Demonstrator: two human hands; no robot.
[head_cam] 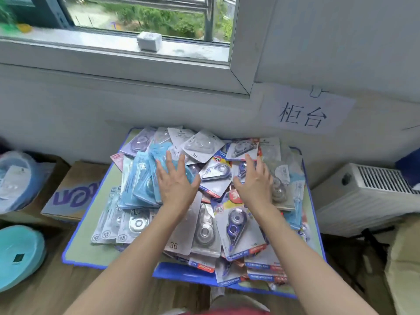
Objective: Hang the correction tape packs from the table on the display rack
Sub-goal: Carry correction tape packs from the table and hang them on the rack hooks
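Note:
A heap of correction tape packs (236, 226) in clear blister cards covers a small blue-edged table (75, 244) under the window. Light blue packs (141, 185) lie stacked on the left of the heap. My left hand (176, 181) hovers flat over those blue packs, fingers spread and holding nothing. Over the centre-right packs, my right hand (255, 180) is also spread, fingers apart and empty. No display rack is in view.
A cardboard box (68, 194) stands left of the table, with a bagged bundle (16, 180) and a teal round lid (20, 255) further left. A white radiator (363, 196) sits at the right. A paper sign (304, 112) hangs on the wall.

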